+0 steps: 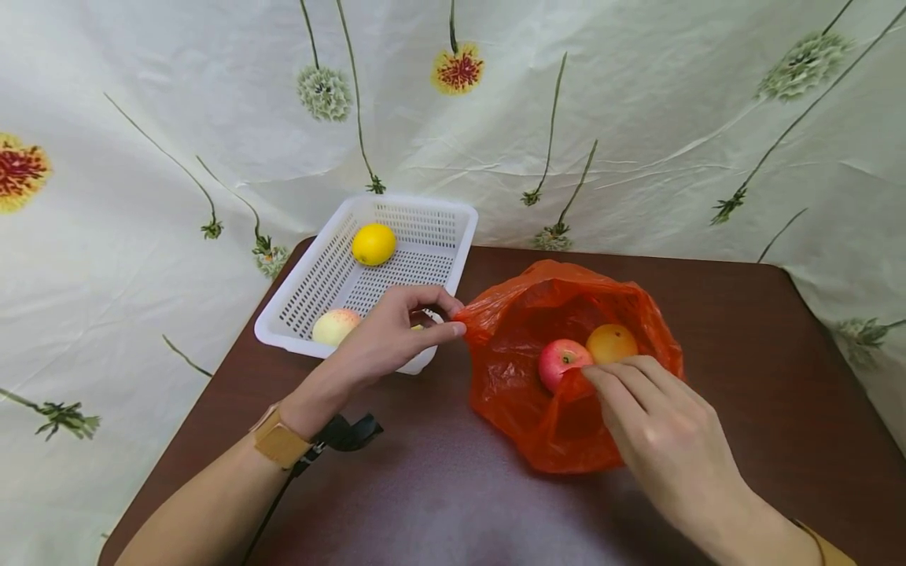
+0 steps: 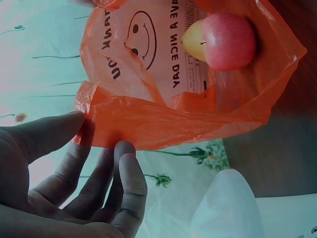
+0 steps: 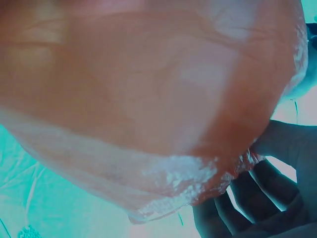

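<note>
A red plastic bag (image 1: 506,389) stands with its mouth spread wide on the table. Inside it lie a red apple (image 1: 561,363) and, touching it, an orange (image 1: 613,343). My left hand (image 1: 396,326) pinches the bag's left rim between thumb and fingertips. On the near right side, my right hand (image 1: 665,432) pinches the rim, pulling a fold of plastic up in front of the apple. In the left wrist view the bag's printed smiley face (image 2: 141,39) shows through the mouth. The right wrist view is mostly filled by the bag's outer wall (image 3: 148,99).
A white plastic basket (image 1: 463,236) stands at the back left, behind my left hand. It holds a lemon (image 1: 373,244) and a pale peach (image 1: 334,325); another yellow fruit is mostly hidden by the hand. A flower-patterned cloth (image 1: 637,118) hangs behind the dark table (image 1: 743,338).
</note>
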`<state>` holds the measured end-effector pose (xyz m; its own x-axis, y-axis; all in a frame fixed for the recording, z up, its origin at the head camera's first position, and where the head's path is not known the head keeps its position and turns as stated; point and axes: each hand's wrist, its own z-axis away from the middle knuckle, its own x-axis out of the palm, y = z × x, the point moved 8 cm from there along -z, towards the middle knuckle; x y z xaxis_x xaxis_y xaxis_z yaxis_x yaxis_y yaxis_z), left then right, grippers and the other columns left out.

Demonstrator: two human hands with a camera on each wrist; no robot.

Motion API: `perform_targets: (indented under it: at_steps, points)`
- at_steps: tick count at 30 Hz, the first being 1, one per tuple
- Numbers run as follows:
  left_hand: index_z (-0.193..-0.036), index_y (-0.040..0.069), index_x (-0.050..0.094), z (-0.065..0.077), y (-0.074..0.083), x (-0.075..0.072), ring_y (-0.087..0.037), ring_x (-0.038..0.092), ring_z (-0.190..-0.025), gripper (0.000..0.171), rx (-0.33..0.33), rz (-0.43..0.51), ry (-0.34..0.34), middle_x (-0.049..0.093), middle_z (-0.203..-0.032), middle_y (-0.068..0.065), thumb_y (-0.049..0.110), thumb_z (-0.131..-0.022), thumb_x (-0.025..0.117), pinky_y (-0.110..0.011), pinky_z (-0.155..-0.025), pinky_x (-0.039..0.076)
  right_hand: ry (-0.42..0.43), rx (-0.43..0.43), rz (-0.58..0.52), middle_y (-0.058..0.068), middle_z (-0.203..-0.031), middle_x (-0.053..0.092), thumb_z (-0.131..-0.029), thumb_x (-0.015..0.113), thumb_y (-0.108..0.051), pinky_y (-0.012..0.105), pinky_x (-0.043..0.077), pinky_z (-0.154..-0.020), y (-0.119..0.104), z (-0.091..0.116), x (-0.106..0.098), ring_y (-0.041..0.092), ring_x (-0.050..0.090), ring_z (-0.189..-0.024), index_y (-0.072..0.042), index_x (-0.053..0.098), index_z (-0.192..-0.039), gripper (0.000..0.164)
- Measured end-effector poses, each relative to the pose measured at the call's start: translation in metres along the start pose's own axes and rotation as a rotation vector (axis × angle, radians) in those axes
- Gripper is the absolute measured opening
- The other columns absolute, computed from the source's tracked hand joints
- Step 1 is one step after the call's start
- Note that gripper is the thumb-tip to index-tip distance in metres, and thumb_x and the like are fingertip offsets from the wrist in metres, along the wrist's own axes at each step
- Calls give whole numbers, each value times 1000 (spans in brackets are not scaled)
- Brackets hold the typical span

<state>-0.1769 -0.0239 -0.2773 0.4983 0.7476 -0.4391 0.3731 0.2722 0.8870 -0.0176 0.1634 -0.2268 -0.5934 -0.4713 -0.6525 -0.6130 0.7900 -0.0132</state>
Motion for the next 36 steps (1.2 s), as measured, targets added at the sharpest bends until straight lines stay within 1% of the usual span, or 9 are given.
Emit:
perform_targets:
  at_steps: [3, 8, 12, 17, 22, 26, 29, 32, 36]
  points:
    - [-89, 8, 67, 5, 13, -1, -21, 57, -85, 6, -20, -5, 7, 65, -91, -3, 13, -86, 67, -37, -70, 48, 70, 9, 2, 9, -90, 66, -90, 43, -11, 39, 49, -68, 4, -2, -6, 25, 59, -77, -1, 68, -97, 28]
    - [-90, 6, 67, 10, 21, -3, -20, 57, -84, 6, -33, -14, 16, 65, -92, -5, 10, -86, 66, -38, -73, 47, 145, 26, -11, 8, -89, 67, -89, 45, -11, 35, 47, -70, 12, -4, -15, 26, 59, -75, -1, 69, -98, 28]
    - [-89, 6, 67, 13, 27, -3, -19, 56, -86, 5, -10, -4, 19, 65, -94, -4, 10, -86, 66, -42, -76, 47, 179, 49, -32, 9, -89, 67, -88, 46, -11, 28, 45, -80, 18, -5, -23, 28, 59, -76, 0, 69, -99, 28]
    - [-90, 5, 66, 18, 34, -4, -18, 56, -89, 5, 8, 11, 18, 65, -97, -4, 8, -86, 66, -39, -77, 47, 207, 91, -47, 10, -91, 67, -87, 48, -13, 21, 40, -90, 24, -8, -31, 29, 58, -78, -1, 70, -99, 27]
    - [-91, 5, 66, 24, 39, -7, -17, 56, -95, 6, 25, 32, 23, 63, -104, -4, 7, -85, 67, -41, -79, 47, 229, 115, -50, 11, -97, 67, -86, 53, -17, 24, 40, -93, 30, -6, -37, 31, 58, -83, -1, 70, -101, 28]
    - [-92, 6, 66, 28, 43, -8, -18, 56, -98, 7, 33, 34, 27, 61, -110, -4, 7, -85, 67, -40, -79, 48, 235, 128, -65, 11, -105, 66, -82, 58, -13, 29, 41, -94, 34, -3, -38, 31, 59, -90, -2, 69, -104, 27]
    - [-92, 7, 66, 30, 46, -9, -18, 54, -104, 7, 30, 46, 32, 59, -115, -5, 6, -85, 67, -40, -84, 47, 217, 142, -59, 10, -108, 66, -82, 58, -14, 29, 40, -95, 36, -2, -39, 31, 59, -93, -3, 69, -106, 28]
    - [-92, 6, 67, 33, 49, -9, -16, 51, -112, 8, 43, 55, 38, 58, -119, -3, 4, -85, 66, -39, -91, 43, 228, 149, -61, 10, -108, 66, -83, 57, -14, 28, 40, -94, 38, -1, -42, 31, 59, -93, -2, 69, -105, 28]
    - [-91, 5, 67, 35, 55, -8, -16, 47, -118, 7, 81, 42, 42, 57, -122, 0, 2, -84, 66, -38, -96, 39, 288, 154, -72, 10, -105, 67, -82, 59, -11, 25, 41, -92, 41, 0, -47, 29, 61, -90, -2, 71, -102, 25]
